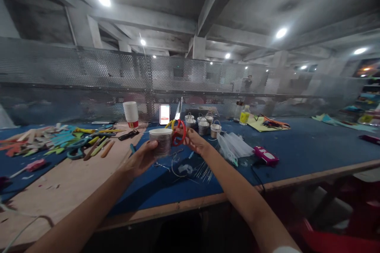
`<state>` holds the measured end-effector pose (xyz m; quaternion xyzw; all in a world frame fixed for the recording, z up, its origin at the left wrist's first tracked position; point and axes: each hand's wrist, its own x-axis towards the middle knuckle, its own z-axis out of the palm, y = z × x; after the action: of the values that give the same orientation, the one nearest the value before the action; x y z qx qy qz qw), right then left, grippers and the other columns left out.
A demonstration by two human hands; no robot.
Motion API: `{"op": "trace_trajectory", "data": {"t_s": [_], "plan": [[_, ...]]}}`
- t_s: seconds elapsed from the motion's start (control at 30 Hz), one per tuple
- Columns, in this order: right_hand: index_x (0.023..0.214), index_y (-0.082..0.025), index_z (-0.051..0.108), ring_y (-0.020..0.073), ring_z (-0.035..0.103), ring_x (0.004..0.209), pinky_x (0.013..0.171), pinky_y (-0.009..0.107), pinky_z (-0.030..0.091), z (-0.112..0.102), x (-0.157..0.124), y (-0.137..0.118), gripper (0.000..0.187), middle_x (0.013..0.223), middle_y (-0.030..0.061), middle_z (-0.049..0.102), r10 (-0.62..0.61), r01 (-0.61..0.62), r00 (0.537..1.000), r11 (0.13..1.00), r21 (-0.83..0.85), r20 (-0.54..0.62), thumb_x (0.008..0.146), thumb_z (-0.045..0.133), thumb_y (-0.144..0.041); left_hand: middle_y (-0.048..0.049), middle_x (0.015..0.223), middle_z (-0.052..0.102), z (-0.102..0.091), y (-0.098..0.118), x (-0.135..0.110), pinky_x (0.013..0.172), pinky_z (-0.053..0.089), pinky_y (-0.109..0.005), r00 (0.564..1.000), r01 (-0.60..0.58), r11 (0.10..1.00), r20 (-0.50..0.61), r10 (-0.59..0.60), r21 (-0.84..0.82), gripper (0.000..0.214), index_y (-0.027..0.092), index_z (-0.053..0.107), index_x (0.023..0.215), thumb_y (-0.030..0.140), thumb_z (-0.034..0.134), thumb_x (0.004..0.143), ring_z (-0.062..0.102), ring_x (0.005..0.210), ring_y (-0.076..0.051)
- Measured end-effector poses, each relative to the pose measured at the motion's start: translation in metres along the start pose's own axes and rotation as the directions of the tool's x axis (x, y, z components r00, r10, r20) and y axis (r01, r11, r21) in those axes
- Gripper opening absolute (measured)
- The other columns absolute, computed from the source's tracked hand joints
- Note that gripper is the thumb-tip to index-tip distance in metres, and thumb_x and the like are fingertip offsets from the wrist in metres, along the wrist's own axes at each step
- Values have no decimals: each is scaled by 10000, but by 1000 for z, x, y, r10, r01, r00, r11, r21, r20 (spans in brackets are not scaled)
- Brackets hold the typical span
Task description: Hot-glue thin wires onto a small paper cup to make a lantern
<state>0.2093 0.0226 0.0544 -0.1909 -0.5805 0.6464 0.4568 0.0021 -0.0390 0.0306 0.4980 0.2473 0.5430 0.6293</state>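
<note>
My left hand is wrapped round a spool of thin wire with a white top, held up above the blue table. Just to its right, my right hand grips scissors with red and yellow handles, blades pointing up. Both hands hover over loose wire pieces and thin pins lying on the blue surface.
Several small wire spools stand behind the hands, with a white paper cup and a lit phone. Coloured sticks and tools lie at left on a wooden board. Clear plastic bags and a pink device lie right. A mesh fence backs the table.
</note>
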Motion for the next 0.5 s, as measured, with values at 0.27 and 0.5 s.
{"op": "trace_trajectory", "data": {"t_s": [0.27,0.5], "plan": [[969,-227,612,198,690,793,722,326,569,-11,-4,-2,330,854,14,693,-262,253,947,965,-71,-186,759,764,-432,-136,1279,770,14,10,-1,1017,573,-466,1000,19,994,7,-20,108,509,182,714,1276,353,812,806,710,1192,-364],[1057,-219,555,168,627,739,702,318,516,-18,-41,-18,295,975,20,639,-260,124,963,673,-729,-76,849,648,-405,-100,1097,774,-4,8,1,823,612,-415,972,15,931,-222,72,365,562,185,666,1208,402,886,739,756,948,-284]]}}
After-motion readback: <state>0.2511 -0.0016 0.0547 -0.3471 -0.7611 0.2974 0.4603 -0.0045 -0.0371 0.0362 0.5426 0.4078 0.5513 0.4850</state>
